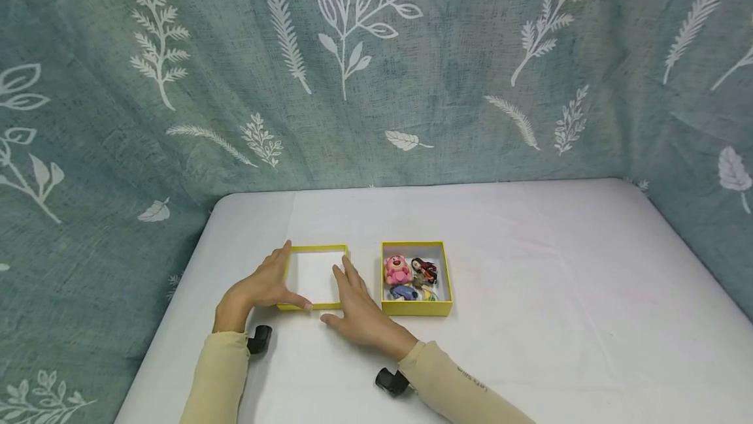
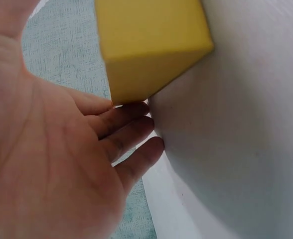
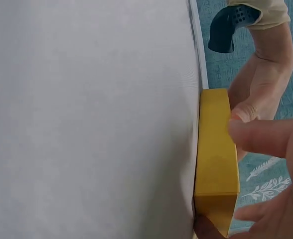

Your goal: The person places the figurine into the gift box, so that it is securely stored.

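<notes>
One box (image 1: 314, 277), yellow outside, white inside

- Two square yellow containers are seen: a left container (image 1: 316, 277) and a right container (image 1: 416, 308).
- At least four toys are counted: a pink bear (image 1: 398, 272), a dark-haired doll (image 1: 426, 270), a blue figure (image 1: 403, 293) and a yellow figure (image 1: 431, 294).
- Two hands are shown: left hand (image 1: 266, 285) and right hand (image 1: 361, 313).
- Two beige sleeves (image 1: 217, 372) are worn.
- Two black wrist devices (image 1: 391, 381) are counted.
- One white-covered desk (image 1: 559, 319) is seen.
</notes>
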{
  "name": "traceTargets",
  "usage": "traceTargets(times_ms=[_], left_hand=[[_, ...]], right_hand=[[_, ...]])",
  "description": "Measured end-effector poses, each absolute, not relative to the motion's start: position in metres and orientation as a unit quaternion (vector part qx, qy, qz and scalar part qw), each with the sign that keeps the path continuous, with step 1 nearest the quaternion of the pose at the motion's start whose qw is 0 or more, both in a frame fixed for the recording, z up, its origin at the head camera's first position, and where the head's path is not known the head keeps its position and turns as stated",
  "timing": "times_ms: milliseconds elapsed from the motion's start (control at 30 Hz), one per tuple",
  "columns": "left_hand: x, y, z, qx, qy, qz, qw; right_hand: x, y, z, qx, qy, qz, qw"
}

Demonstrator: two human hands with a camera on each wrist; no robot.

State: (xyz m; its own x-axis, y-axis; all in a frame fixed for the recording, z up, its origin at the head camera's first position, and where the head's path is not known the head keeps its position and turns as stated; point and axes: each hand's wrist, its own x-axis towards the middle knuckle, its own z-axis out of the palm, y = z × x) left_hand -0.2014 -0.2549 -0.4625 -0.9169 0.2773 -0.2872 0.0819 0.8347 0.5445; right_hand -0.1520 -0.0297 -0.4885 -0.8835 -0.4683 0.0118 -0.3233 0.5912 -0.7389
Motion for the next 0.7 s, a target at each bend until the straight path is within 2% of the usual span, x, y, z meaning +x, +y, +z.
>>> traceTargets(times_ms=[267, 700], left_hand=[[-0.2015, -0.2562, -0.4632, 0.095, 0.937, 0.275, 0.192], [-0.2008, -0.2575, -0.4627, 0.098, 0.938, 0.271, 0.192]], right_hand=[[-0.1563, -0.0276, -0.4883, -0.192, 0.883, -0.414, 0.111], [-0.1582, -0.0273, -0.487, -0.205, 0.875, -0.424, 0.112]])
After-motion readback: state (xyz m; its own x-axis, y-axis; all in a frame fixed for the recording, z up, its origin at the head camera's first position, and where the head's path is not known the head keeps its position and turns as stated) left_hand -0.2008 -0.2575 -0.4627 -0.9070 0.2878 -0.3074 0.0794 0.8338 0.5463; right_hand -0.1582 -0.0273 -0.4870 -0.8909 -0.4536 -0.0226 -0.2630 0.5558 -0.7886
